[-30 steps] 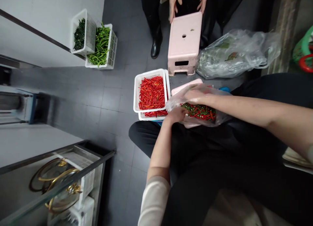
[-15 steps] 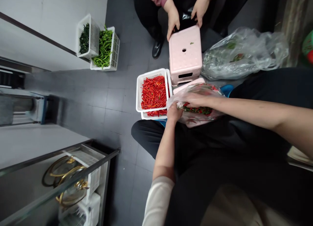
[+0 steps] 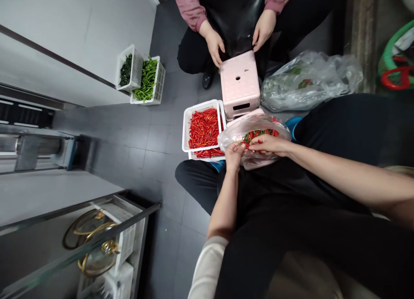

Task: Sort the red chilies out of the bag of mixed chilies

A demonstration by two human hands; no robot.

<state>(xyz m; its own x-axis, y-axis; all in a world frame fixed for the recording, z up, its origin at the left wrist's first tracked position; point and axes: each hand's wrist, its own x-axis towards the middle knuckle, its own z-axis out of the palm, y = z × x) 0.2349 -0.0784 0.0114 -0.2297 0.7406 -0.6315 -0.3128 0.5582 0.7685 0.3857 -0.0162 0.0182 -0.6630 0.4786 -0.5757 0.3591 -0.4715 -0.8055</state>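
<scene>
Over an open clear plastic bag (image 3: 229,137) of red chillies with green stems (image 3: 258,134), my two hands are close together. My left hand (image 3: 235,154) is closed in a pinch on a red chilli (image 3: 246,145) at the bag's mouth. My right hand (image 3: 270,144) comes in from the right, its fingers pinched on red chilli at the same spot, almost touching the left. Beneath the bag shows part of a pink stool (image 3: 258,164). Just left stand two stacked white baskets (image 3: 185,130) holding loose red chillies (image 3: 204,128).
Across from me, a co-worker's hands (image 3: 213,44) are by another pink stool (image 3: 241,79). A clear bag (image 3: 310,83) lies to its right. White baskets of green chillies (image 3: 146,81) stand by the wall. A metal shelf (image 3: 142,212) is lower left, a green-rimmed tub (image 3: 388,53) far right.
My right hand has come up out of the bag and met my left at its mouth, with red chilli between the fingertips. The co-worker's hands have moved apart from the stool's top edge slightly.
</scene>
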